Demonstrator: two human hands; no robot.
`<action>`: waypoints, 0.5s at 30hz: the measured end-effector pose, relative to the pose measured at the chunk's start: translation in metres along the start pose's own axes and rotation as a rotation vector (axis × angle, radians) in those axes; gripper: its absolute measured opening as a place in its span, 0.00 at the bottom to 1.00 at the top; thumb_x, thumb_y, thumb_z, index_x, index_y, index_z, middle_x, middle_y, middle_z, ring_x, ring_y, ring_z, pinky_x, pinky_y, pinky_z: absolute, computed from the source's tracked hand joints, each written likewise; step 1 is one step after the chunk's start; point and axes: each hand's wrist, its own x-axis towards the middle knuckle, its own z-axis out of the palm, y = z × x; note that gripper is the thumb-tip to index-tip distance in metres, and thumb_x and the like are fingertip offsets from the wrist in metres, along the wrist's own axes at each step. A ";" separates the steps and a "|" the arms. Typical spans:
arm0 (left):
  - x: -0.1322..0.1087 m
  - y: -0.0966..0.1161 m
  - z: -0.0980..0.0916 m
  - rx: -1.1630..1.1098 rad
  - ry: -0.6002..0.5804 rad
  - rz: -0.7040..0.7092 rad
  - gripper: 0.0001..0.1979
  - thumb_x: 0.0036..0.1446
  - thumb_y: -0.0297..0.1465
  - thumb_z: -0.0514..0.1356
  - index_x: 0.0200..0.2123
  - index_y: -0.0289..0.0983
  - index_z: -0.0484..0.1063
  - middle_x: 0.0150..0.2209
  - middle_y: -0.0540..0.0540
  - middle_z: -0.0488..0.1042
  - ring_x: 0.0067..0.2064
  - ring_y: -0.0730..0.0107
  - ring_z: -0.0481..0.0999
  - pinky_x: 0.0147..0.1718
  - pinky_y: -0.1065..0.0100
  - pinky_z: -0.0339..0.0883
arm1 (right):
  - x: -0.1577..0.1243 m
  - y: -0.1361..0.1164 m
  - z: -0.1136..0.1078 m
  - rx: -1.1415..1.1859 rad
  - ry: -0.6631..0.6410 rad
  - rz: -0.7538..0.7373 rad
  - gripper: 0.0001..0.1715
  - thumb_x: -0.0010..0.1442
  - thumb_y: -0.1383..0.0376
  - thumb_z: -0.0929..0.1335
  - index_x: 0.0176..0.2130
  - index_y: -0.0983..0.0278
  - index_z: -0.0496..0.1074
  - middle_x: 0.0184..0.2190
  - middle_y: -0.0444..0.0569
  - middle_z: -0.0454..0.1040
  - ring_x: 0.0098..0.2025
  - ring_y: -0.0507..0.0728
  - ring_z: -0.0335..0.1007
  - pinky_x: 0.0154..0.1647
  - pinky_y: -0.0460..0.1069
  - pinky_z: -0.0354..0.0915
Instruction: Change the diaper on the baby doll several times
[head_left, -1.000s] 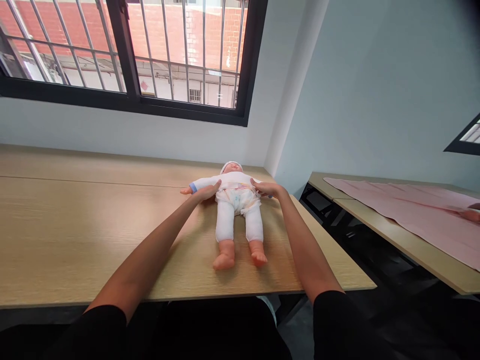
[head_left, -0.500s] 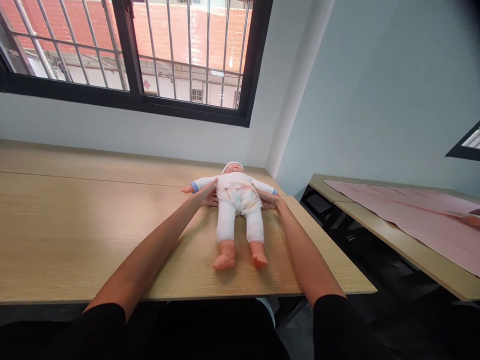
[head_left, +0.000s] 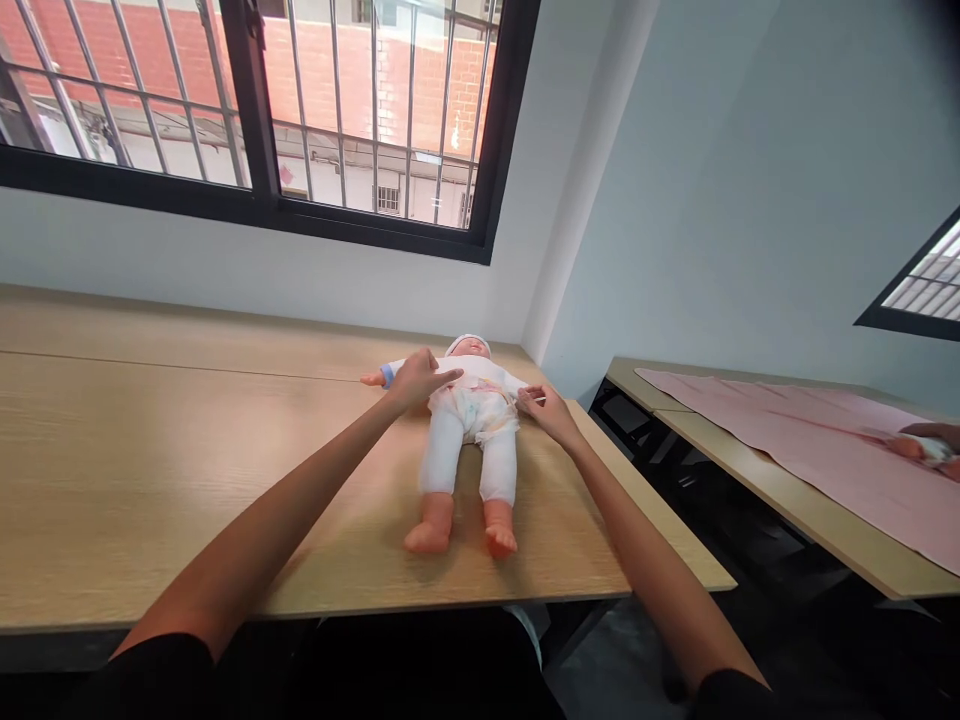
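Note:
A baby doll [head_left: 471, 372] lies on its back on the wooden table [head_left: 187, 470], feet towards me. It wears a white cap, white clothes with blue cuffs and a diaper [head_left: 474, 412] with ruffled edges. My left hand [head_left: 420, 380] is over the doll's arm and side, its thumb stretched towards the belly and its fingers loosely bent. Beside the diaper's right edge, my right hand [head_left: 547, 410] has bent fingers, with a white gap showing between them. The doll's cuff on that side is hidden behind this hand. Neither hand shows a firm grip.
A second table [head_left: 750, 480] stands to the right with a pink sheet [head_left: 787, 430] over it. Another person's hand [head_left: 934, 430] and part of another doll [head_left: 909, 447] show at its far right. Behind my table are a wall and a barred window [head_left: 262, 110].
Both my hands have come up from the doll's sides, the left over its arm, the right away from the waist. The view has shifted slightly; more of the other person's hand shows.

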 end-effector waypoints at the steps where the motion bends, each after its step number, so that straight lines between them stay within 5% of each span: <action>1: -0.006 0.007 -0.004 0.039 0.025 0.053 0.21 0.49 0.46 0.67 0.26 0.39 0.62 0.28 0.49 0.69 0.31 0.66 0.69 0.27 0.68 0.57 | -0.007 -0.002 -0.004 0.040 0.059 -0.031 0.33 0.57 0.38 0.65 0.41 0.66 0.71 0.40 0.56 0.75 0.37 0.57 0.71 0.39 0.50 0.69; 6: -0.037 0.021 -0.002 0.215 -0.292 0.284 0.15 0.46 0.37 0.70 0.22 0.39 0.66 0.29 0.48 0.73 0.36 0.59 0.71 0.30 0.65 0.58 | -0.038 -0.026 0.003 0.132 -0.091 -0.176 0.27 0.51 0.44 0.72 0.37 0.64 0.73 0.40 0.51 0.74 0.38 0.56 0.68 0.42 0.51 0.66; 15: -0.072 0.015 0.032 0.464 -0.082 0.337 0.05 0.57 0.30 0.62 0.29 0.37 0.73 0.39 0.41 0.75 0.46 0.51 0.70 0.43 0.56 0.60 | -0.049 -0.046 0.023 -0.083 -0.055 -0.313 0.16 0.54 0.57 0.74 0.37 0.64 0.72 0.38 0.49 0.73 0.43 0.57 0.67 0.45 0.52 0.63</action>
